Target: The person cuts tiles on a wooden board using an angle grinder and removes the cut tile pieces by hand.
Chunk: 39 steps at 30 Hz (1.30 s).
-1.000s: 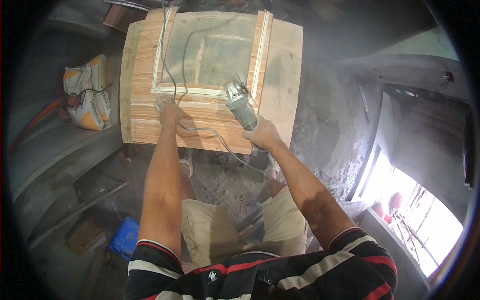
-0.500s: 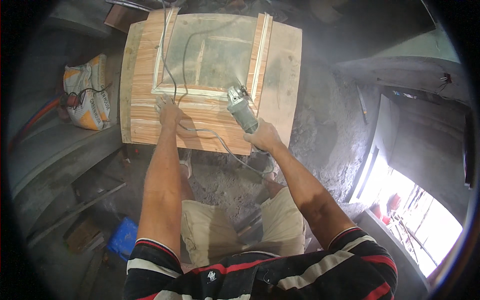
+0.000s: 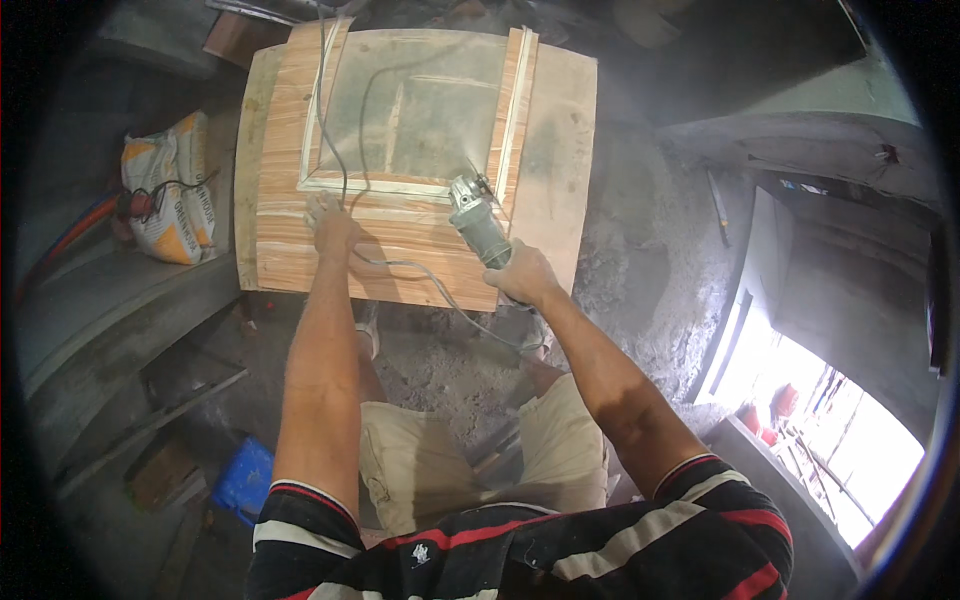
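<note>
A wooden panel door [image 3: 400, 240] with a recessed dusty middle lies flat in front of me. My right hand [image 3: 522, 277] grips the body of a grey angle grinder [image 3: 476, 222], whose head rests on the frame at the recess's lower right corner. My left hand [image 3: 330, 222] presses flat on the panel's lower rail, fingers spread, beside the grinder's cable [image 3: 420, 275], which loops across the wood.
A printed sack [image 3: 165, 190] with a red tool and cable on it sits at the left. Rough concrete floor [image 3: 640, 260] surrounds the panel. A blue container [image 3: 243, 480] lies low left. A bright window opening [image 3: 830, 420] is at the right.
The grinder and my right hand have shifted slightly along the lower frame edge. My left hand stays pressed on the wood.
</note>
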{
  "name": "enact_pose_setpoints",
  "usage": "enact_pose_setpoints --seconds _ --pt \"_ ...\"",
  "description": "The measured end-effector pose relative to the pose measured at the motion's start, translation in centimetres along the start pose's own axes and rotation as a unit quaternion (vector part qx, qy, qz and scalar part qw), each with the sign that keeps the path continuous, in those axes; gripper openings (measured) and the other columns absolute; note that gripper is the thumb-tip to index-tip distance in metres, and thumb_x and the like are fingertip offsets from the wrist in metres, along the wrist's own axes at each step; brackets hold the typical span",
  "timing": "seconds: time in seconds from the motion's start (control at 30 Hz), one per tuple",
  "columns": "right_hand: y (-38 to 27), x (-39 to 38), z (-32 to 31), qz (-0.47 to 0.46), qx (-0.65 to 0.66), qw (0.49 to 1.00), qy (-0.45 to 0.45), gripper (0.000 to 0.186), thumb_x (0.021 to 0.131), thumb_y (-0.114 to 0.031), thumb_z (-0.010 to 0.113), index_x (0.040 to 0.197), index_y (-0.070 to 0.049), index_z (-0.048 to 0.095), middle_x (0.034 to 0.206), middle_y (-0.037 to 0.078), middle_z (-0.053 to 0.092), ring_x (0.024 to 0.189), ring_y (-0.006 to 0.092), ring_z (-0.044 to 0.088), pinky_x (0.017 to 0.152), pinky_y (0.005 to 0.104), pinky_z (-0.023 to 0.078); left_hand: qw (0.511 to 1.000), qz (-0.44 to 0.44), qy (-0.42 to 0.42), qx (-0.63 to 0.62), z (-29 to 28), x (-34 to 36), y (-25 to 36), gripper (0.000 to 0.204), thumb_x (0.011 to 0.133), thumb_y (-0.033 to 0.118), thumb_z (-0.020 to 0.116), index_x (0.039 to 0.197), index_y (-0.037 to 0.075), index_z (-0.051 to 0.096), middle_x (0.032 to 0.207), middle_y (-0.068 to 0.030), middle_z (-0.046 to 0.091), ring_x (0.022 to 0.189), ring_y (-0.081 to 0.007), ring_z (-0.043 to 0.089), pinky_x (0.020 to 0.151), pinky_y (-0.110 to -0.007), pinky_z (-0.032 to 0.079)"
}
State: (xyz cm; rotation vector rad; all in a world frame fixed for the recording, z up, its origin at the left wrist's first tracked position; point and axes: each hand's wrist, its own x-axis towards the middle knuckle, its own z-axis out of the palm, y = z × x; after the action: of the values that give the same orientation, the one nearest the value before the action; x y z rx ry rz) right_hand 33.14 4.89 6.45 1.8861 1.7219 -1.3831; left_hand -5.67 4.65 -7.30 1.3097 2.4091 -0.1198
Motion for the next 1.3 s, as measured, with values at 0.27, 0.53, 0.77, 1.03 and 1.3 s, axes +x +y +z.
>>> enact_pose_setpoints --seconds 0.27,0.53,0.77,1.03,1.3 --pt "1.3 -0.2 -0.7 0.011 -0.019 1.0 0.001 0.076 0.075 -0.041 0.08 0.13 0.008 0.065 0.115 0.034 0.076 0.112 0.0467 0.075 0.1 0.05 0.058 1.0 0.016 -0.017 0.006 0.5 -0.7 2.1 0.075 0.103 0.018 0.06 0.17 -0.002 0.031 0.176 -0.0328 0.022 0.162 -0.0536 0.025 0.131 -0.059 0.03" --pt "0.5 -0.4 -0.9 0.009 -0.033 0.999 -0.01 0.076 0.077 -0.041 0.078 0.131 0.01 0.063 0.116 0.036 0.075 0.112 0.0482 0.074 0.101 0.0508 0.058 0.999 0.034 0.012 0.002 2.0 0.6 0.3 0.073 0.105 0.021 0.058 0.168 -0.005 0.032 0.174 -0.0349 0.027 0.161 -0.0493 0.028 0.131 -0.058 0.026" --pt "-1.0 -2.3 -1.3 0.023 0.013 1.0 0.002 0.08 0.08 -0.044 0.078 0.14 0.005 0.06 0.128 0.032 0.073 0.121 0.0461 0.072 0.105 0.0517 0.057 0.999 0.037 0.012 0.023 2.1 -0.8 2.2 0.069 0.106 0.02 0.059 0.165 -0.005 0.035 0.17 -0.0335 0.031 0.153 -0.0583 0.034 0.127 -0.059 0.033" --pt "-0.9 -4.4 2.6 0.047 0.111 0.987 0.109 0.088 0.077 -0.046 0.085 0.141 0.009 0.059 0.128 0.031 0.073 0.124 0.0449 0.071 0.107 0.0498 0.055 0.992 0.066 0.021 0.105 1.0 -1.4 2.2 0.067 0.104 0.017 0.06 0.163 -0.006 0.039 0.167 -0.034 0.035 0.153 -0.0557 0.038 0.124 -0.059 0.039" --pt "-3.6 -4.4 6.2 0.066 0.133 0.98 0.131 0.082 0.08 -0.045 0.083 0.135 0.012 0.06 0.13 0.033 0.071 0.124 0.0452 0.07 0.11 0.0501 0.053 0.995 0.094 -0.025 0.002 -1.7 -1.3 0.8 0.069 0.1 0.011 0.063 0.164 -0.001 0.04 0.173 -0.0301 0.032 0.154 -0.0535 0.04 0.125 -0.055 0.043"
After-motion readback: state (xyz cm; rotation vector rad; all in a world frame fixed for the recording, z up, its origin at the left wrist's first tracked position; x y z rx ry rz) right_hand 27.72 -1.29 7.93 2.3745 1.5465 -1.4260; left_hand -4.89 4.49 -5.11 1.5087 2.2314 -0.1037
